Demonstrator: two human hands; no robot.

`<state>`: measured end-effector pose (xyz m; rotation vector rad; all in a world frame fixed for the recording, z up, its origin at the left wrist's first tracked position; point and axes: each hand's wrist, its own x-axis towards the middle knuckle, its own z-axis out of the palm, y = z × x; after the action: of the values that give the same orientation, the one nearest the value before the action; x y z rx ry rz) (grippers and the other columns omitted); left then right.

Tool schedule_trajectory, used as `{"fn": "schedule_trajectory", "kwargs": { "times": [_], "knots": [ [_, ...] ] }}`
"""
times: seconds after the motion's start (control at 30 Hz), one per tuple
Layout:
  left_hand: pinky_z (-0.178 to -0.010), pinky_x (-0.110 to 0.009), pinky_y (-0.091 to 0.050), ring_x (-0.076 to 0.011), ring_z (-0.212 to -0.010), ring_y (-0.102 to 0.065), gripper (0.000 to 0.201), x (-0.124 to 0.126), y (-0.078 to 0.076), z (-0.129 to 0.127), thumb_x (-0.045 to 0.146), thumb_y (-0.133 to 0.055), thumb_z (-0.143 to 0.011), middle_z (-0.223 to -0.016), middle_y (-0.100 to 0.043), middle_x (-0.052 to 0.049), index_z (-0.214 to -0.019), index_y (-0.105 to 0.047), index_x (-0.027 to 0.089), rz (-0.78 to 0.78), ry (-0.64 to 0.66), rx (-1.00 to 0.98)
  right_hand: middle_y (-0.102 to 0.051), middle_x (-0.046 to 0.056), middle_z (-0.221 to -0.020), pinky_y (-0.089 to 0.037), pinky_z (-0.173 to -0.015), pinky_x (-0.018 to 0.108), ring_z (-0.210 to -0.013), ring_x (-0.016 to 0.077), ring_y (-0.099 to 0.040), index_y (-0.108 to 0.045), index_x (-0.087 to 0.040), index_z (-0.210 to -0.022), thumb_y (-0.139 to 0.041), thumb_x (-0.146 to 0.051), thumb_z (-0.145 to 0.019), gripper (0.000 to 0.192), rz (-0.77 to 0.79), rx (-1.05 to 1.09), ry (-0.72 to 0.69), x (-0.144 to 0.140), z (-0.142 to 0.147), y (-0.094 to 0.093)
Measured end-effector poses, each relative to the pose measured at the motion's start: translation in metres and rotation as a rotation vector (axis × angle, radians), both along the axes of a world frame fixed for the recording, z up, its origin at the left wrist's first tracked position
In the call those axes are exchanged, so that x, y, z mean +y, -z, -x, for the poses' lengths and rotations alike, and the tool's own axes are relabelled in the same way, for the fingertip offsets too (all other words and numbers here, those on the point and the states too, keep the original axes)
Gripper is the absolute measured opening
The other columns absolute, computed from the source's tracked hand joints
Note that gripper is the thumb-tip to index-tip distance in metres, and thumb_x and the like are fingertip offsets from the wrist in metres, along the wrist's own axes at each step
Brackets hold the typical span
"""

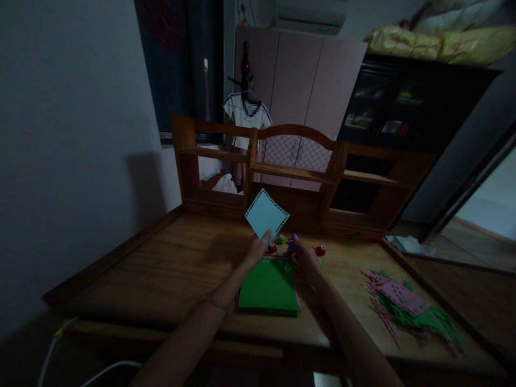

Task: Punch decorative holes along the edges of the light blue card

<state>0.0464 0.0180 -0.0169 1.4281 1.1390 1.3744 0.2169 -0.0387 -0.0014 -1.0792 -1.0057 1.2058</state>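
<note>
1. We find a pale blue square paper sheet with punched dotted edges [266,215] held up on one corner like a diamond, above the far middle of the desk, its lower corner pinched between the thumb and fingers of the left hand [258,248].
2. The right hand [305,258] sits just beside the left, at its 3 o'clock, fingers closed around a small purple punch tool [293,244]. We cannot tell how firmly it is pressed.
3. Directly below both hands, at 6 o'clock from the sheet, lies a stack of green paper sheets [269,286], flat on the desk, with a pink edge showing along its right side.
4. Small round punches sit in a row behind the stack: a red one [272,248] and a green one [280,239] between the hands, and another red one [320,250] at 3 o'clock of the right hand.
5. At 4 o'clock from the stack, well apart, a loose heap of pink and green paper strips and scraps [407,306] lies on the right part of the desk.
6. All of this rests on a brown wooden desk [161,269] with a raised rim.
7. At 12 o'clock stands a wooden shelf hutch [298,161] at the desk's far edge.
8. Beyond it, a white shirt [245,121] hangs on a stand before a pink wardrobe [306,80].
</note>
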Motion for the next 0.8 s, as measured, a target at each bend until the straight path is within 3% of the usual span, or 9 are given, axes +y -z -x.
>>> {"fn": "schedule_trajectory", "kwargs": {
  "times": [0.2,0.5,0.8],
  "knots": [
    [-0.071,-0.026,-0.046,-0.019,-0.078,-0.064,0.051,-0.0026,-0.0033,0.001,0.059,-0.049,-0.08,-0.088,-0.07,-0.009,-0.091,-0.069,0.012,0.03,0.007,0.014,-0.061,0.004,-0.059,-0.035,-0.043,0.025,-0.045,0.0132,-0.049,-0.068,-0.019,-0.078,-0.058,-0.067,-0.071,0.05,0.033,-0.008,0.012,-0.0001,-0.0015,-0.0024],
    [-0.073,-0.026,-0.045,-0.0199,-0.082,-0.064,0.052,-0.0032,-0.0026,0.0017,0.06,-0.049,-0.081,-0.089,-0.07,-0.009,-0.093,-0.069,0.014,0.06,0.015,0.03,-0.048,-0.002,-0.049,-0.036,-0.047,0.025,-0.043,0.0116,-0.043,-0.067,-0.019,-0.08,-0.057,-0.064,-0.075,0.046,-0.048,0.033,-0.025,-0.0033,0.0012,0.0013],
    [-0.069,-0.024,-0.045,-0.0202,-0.083,-0.065,0.053,-0.004,-0.0071,0.0027,0.059,-0.051,-0.079,-0.09,-0.07,-0.01,-0.093,-0.069,0.012,0.017,-0.066,-0.018,-0.057,-0.001,-0.061,-0.032,-0.044,0.024,-0.045,0.0106,-0.045,-0.065,-0.019,-0.087,-0.07,-0.054,-0.066,0.041,-0.088,-0.055,0.02,-0.0013,0.0004,0.0014]
  ]
}}
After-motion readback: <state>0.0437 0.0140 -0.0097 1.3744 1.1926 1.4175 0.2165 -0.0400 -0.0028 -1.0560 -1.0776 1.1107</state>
